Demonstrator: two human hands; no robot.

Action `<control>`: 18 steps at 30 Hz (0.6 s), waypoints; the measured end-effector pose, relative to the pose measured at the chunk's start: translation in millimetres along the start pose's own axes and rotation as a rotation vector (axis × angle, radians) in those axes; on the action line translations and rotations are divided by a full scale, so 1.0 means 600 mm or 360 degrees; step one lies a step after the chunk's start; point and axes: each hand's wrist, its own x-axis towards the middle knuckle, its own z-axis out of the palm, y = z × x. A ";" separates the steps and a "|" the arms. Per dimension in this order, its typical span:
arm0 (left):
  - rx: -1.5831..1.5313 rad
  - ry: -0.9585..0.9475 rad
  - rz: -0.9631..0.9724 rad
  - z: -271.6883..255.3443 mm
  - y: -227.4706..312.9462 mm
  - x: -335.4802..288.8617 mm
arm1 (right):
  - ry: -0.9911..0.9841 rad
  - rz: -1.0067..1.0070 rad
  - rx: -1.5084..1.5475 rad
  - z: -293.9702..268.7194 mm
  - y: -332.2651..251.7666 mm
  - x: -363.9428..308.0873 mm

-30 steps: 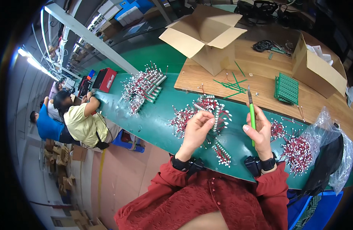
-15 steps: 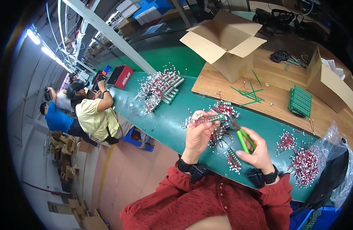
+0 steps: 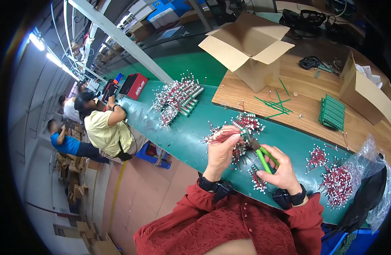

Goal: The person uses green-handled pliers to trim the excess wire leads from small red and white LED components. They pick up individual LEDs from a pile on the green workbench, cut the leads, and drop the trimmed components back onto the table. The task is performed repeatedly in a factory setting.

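Note:
My left hand (image 3: 221,153) is closed on a green circuit board strip with a bunch of red wires (image 3: 221,136) fanning out to the left, tipped in white. Most of the strip is hidden by my fingers. In my right hand (image 3: 284,170) is a pair of green-handled cutters (image 3: 263,160), whose jaws meet the strip's right end by my left fingertips. Whether the jaws are closed is too small to tell. Behind and under my hands lies a heap of similar wired strips (image 3: 250,122). One short wired strip (image 3: 258,178) rests between my wrists.
A bigger pile of wired strips (image 3: 178,97) lies farther left on the green bench (image 3: 182,144). Bundles of red wires (image 3: 336,182) sit at right beside a plastic bag (image 3: 365,161). An open carton (image 3: 257,70), thin green offcuts (image 3: 274,104) and stacked green boards (image 3: 332,112) occupy the wooden board.
My left hand has turned, so the red wires now show and the strip is mostly covered. The cutters have shifted left and toward the strip's end. A person in blue in the background has moved.

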 end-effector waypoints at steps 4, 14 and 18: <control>0.0035 0.0026 0.0024 -0.001 0.005 0.001 | 0.0018 0.0026 0.0066 0.000 0.005 -0.001; 0.1008 -0.0128 0.0427 -0.013 0.015 -0.004 | -0.0098 0.0174 0.0210 0.003 -0.001 -0.002; 0.1497 -0.0223 0.0820 0.008 0.048 0.005 | -0.0128 0.0088 -0.0032 -0.013 -0.007 -0.006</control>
